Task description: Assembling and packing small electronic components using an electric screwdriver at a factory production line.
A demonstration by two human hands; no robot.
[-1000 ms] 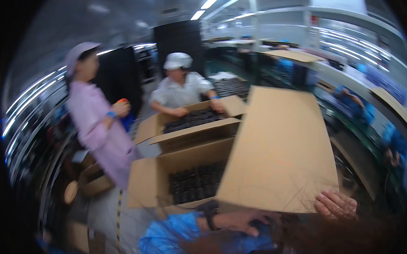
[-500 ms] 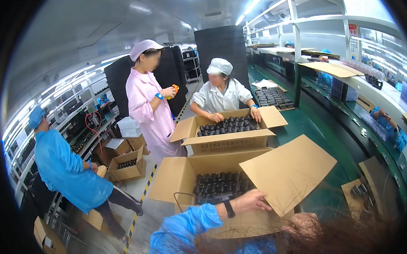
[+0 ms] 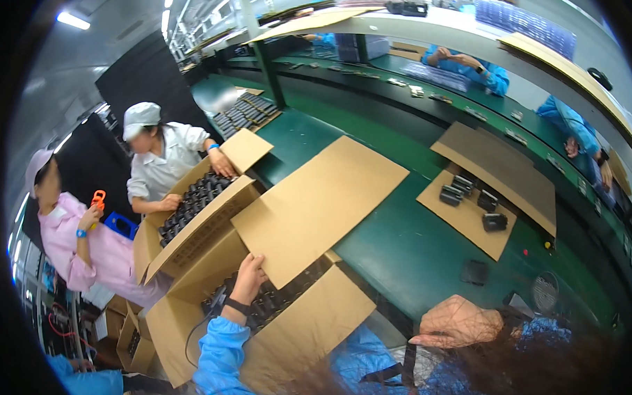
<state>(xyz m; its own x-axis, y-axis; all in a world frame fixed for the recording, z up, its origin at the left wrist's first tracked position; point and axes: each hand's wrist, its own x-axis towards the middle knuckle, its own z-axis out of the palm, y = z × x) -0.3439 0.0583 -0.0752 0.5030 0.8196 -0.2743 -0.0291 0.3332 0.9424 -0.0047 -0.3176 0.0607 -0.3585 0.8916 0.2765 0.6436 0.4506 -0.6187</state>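
My left hand, in a blue sleeve with a dark wristband, grips the near edge of a large flat cardboard sheet. The sheet rests partly over an open brown carton and partly on the green bench. Rows of small black parts fill the carton beneath the sheet. My right hand lies flat and holds nothing at the bench's near edge, partly veiled by hair at the bottom of the view.
A second open carton of black parts stands behind mine, with a person in white handling it. A person in pink holds an orange tool. Cardboard sheets with black parts lie on the bench. Workers in blue sit across it.
The cardboard sheet has come down from in front of me to lie across the carton and bench. My right hand has let go of it; my left still grips its edge.
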